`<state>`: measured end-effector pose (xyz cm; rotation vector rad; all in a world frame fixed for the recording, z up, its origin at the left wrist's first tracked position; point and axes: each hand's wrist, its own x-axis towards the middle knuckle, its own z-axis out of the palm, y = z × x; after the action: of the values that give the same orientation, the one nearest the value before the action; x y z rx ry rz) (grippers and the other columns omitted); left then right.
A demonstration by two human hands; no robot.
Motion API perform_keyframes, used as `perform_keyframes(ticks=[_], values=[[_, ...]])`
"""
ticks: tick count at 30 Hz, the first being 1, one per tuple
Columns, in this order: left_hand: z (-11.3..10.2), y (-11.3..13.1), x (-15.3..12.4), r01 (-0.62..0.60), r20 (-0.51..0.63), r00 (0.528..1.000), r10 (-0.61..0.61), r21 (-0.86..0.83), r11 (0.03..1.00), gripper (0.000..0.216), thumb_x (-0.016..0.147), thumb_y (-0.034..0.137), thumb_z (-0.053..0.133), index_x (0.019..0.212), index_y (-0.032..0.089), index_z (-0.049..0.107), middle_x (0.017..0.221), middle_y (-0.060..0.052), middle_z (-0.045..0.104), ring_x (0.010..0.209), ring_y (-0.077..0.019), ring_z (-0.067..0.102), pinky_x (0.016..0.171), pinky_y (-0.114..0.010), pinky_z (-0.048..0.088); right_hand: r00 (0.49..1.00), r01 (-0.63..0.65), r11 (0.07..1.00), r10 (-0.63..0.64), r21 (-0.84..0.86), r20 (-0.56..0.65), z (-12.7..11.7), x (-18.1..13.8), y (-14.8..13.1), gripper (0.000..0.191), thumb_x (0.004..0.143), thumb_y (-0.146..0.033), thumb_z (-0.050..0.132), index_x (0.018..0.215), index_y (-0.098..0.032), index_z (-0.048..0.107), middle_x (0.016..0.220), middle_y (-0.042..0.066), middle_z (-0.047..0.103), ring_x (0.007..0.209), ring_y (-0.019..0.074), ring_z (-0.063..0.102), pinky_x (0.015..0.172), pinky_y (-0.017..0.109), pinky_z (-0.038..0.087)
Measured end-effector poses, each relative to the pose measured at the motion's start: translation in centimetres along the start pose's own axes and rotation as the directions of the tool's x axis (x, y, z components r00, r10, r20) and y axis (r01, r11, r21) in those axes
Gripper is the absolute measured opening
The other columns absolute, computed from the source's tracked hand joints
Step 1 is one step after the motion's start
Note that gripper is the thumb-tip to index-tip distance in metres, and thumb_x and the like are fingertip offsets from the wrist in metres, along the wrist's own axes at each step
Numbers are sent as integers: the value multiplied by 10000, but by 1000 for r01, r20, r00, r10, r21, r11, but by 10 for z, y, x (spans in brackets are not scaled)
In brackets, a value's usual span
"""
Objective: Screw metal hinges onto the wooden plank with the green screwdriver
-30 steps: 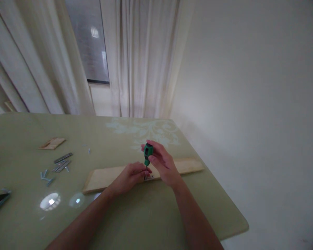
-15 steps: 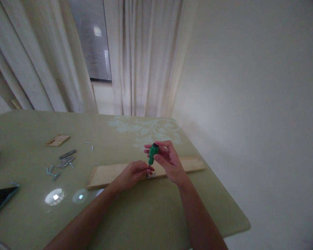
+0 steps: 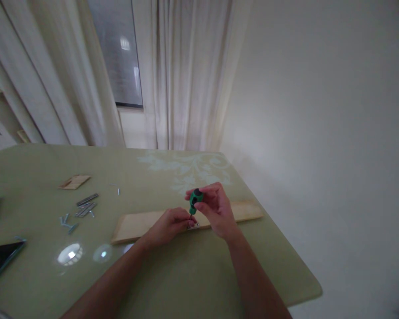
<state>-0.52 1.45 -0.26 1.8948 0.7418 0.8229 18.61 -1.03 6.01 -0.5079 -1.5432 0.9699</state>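
A long pale wooden board [image 3: 136, 223] lies across the green table [image 3: 173, 274]. My right hand [image 3: 216, 212] is closed around a short green screwdriver [image 3: 194, 200], held upright with its tip down at the board's near edge. My left hand [image 3: 168, 226] rests on the board with its fingers pinched at the screwdriver tip, beside a small metal bracket [image 3: 193, 225]. What the pinched fingers hold is too small to make out.
Loose screws [image 3: 66, 221] and flat metal pieces [image 3: 85, 204] lie at the left, with a small wooden piece [image 3: 75, 181] behind them. A dark tablet [image 3: 0, 259] sits at the left edge. Curtains and a window stand behind; the table's right edge drops off beside a white wall.
My right hand has turned on the screwdriver handle, whose black end cap now faces me. The left hand stays at the tip. The view has shifted slightly.
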Motion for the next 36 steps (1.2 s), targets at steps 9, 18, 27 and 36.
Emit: perform_keyframes(ticks=[9, 18, 27, 36], values=[[6, 0, 2, 2, -59, 998, 2, 80, 997, 398, 963, 557, 660, 1015, 191, 808, 997, -92, 787, 932, -233, 702, 873, -332, 535, 980, 109, 892, -171, -439, -103, 7, -2, -4, 339, 1036, -319, 612, 1374, -331, 637, 1179, 74, 659, 1072, 211, 659, 963, 410, 571], [-14, -1, -20, 82, -77, 996, -40, 686, 723, 711, 801, 525, 825, 1421, 226, 651, 1421, -154, 653, 1287, -365, 596, 1122, -508, 435, 998, 47, 875, -59, -482, -12, -5, 2, -18, 359, 1060, -319, 548, 1417, -302, 578, 1330, 87, 691, 1168, 208, 672, 986, 383, 548], [-9, 14, -25, 69, -66, 997, -34, 654, 753, 639, 709, 512, 844, 1247, 181, 747, 1252, -162, 728, 1158, -354, 668, 1035, -454, 507, 874, 93, 668, 300, -739, 382, -13, 22, -104, 236, 979, -216, 676, 1208, -224, 615, 1032, 24, 723, 904, 166, 675, 848, 297, 499], [45, 60, -120, 70, -74, 997, -31, 605, 793, 619, 711, 456, 859, 1264, 208, 737, 1276, -128, 724, 1179, -337, 650, 1060, -436, 491, 691, 328, 606, 369, -725, 622, 6, -33, -180, 177, 1008, -222, 660, 1180, -187, 642, 1114, 79, 701, 983, 190, 652, 879, 303, 482]])
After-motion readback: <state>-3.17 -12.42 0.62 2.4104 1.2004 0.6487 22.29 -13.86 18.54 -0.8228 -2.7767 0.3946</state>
